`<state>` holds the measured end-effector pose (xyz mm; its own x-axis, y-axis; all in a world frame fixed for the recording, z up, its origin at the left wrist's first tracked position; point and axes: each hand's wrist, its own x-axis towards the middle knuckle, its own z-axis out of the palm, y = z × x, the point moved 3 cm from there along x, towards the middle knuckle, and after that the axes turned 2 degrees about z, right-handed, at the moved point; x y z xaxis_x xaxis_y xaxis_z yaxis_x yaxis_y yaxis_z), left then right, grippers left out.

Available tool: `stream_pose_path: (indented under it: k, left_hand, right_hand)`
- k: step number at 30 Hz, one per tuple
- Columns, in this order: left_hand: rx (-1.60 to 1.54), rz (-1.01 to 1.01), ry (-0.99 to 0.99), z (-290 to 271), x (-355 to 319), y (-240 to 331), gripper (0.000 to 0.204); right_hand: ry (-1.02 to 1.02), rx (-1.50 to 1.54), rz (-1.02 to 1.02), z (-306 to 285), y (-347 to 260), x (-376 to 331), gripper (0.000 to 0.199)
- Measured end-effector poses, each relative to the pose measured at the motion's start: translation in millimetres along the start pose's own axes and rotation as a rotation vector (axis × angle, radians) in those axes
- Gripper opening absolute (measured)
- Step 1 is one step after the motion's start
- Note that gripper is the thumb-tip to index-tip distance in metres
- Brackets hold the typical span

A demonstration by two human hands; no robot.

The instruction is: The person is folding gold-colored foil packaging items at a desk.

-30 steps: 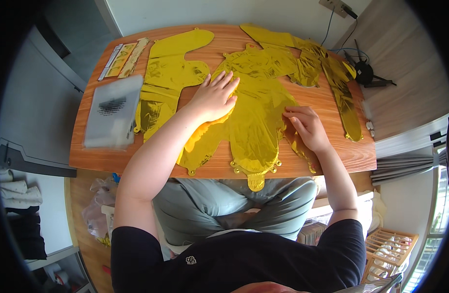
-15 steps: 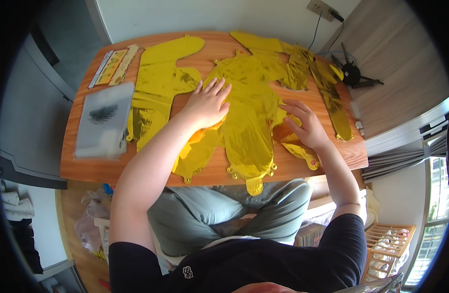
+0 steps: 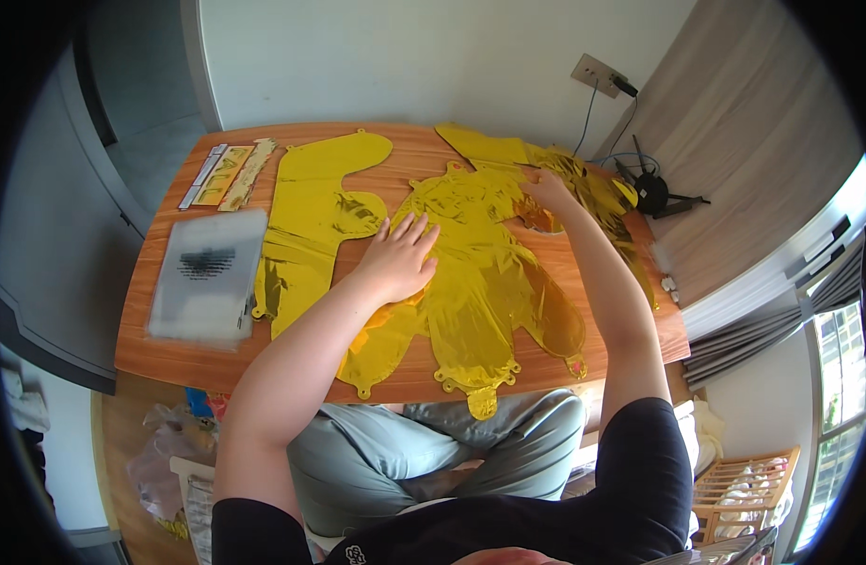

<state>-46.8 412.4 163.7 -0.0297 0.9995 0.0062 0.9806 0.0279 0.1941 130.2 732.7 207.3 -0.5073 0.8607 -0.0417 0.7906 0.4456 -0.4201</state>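
Note:
A flat, deflated gold foil balloon [image 3: 471, 282] with rounded limbs and small tabs lies across the middle of the table. My left hand [image 3: 400, 256] rests flat on its left side, fingers stretched out. Beneath that hand, an orange patch shows at the edge of the foil. Toward the upper right, my right hand [image 3: 548, 191] has its fingers bent in at a limb of the same balloon, seemingly gripping its edge; the fingertips are partly hidden. Orange shows on the crumpled foil just below it. Left of the balloon lies another gold foil piece [image 3: 306, 202], spread flat.
More gold foil [image 3: 494, 149] stretches along the back right. A frosted plastic bag [image 3: 207, 282] and printed strips [image 3: 224, 179] lie at the left of the wooden table [image 3: 169, 363]. A black router [image 3: 651, 193] with cables stands at the right edge.
My right hand has moved from the balloon's lower right limb up to its upper right one. The lower limb now lies spread out. My left hand stays on the foil; the view has tilted up.

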Motion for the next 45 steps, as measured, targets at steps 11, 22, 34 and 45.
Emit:
stream_pose_path:
  k: [11,22,34,45]
  left_hand:
    - [-0.013,0.034,0.037,-2,6,7,0.064]
    - [-0.017,0.027,0.03,1,2,1,0.064]
    - [-0.011,0.023,0.009,0,1,1,0.065]
    - [-0.011,0.004,-0.011,2,-3,-4,0.065]
  right_hand:
    - [-0.09,0.443,0.237,-6,-25,-14,0.093]
    - [0.09,0.62,0.266,11,-41,-25,0.103]
    - [0.042,0.416,0.247,22,-36,-5,0.108]
    - [0.059,0.831,0.341,21,-43,-21,0.091]
